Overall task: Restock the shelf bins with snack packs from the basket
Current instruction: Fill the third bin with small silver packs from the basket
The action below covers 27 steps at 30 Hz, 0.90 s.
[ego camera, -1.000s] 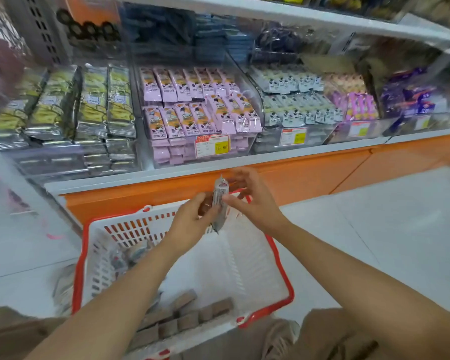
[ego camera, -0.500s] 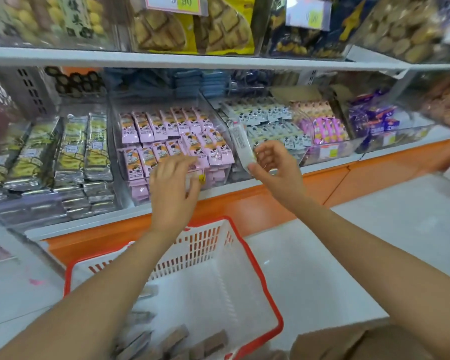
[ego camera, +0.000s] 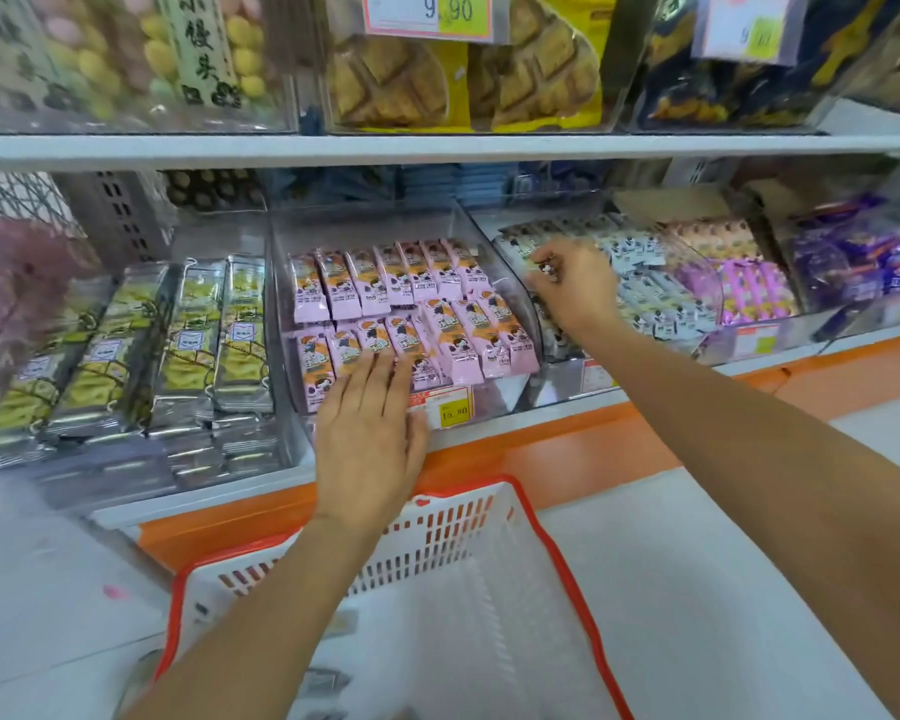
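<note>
– Fingers [ego camera: 554, 250] of the right hand [ego camera: 575, 288] first; what have they got?
– They are curled, pinching one small snack pack [ego camera: 541, 265] low over the bin of white packs [ego camera: 640, 283]; it looks about to be laid among its like, though it is not yet let go.
– And the other?
– The left hand [ego camera: 370, 428] holds nothing; its fingers lie straight and flat, pressing on the front row of pink packs [ego camera: 422, 283] in the neighbouring bin.
– How far along, then?
– Well on, I'd judge; both bins show close, tidy rows, and the basket [ego camera: 489, 517] below is mostly bare floor, with only a few dim packs [ego camera: 328, 680] at its near end; those remain, though I cannot tell how many.
– Materials?
– The packs are slim pillow sachets of glossy film, probably light and slippery; the bin walls [ego camera: 365, 220] are clear rigid plastic, curved at the front; the basket is white slotted plastic with a red rim; the shelf [ego camera: 541, 414] has a white edge over an orange base.
</note>
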Each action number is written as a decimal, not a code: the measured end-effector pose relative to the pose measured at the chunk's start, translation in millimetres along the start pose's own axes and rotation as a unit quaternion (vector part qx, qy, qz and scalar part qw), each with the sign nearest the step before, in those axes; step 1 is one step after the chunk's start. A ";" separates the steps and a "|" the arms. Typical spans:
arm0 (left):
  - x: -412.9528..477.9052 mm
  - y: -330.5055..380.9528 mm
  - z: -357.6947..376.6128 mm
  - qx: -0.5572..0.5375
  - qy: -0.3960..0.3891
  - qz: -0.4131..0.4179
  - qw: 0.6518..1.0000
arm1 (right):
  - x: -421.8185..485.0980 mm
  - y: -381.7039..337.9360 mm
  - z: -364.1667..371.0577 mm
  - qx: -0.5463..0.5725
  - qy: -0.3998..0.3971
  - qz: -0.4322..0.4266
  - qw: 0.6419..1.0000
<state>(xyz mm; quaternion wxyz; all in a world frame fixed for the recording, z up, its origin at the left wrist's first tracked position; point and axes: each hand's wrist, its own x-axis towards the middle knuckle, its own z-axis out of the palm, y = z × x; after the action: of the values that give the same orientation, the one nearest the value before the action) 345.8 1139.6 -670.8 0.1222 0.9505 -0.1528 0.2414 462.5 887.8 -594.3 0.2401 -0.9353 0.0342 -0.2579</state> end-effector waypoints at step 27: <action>-133.9 -85.7 10.5 0.052 -0.127 0.079 0.987 | -246.1 -42.9 57.5 0.202 -0.197 -0.075 0.956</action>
<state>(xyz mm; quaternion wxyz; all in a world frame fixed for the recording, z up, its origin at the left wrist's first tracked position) 268.2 1246.6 -759.8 0.0327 0.9635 -0.2290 0.1349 275.8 996.7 -732.2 0.4062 -0.8993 -0.1364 -0.0871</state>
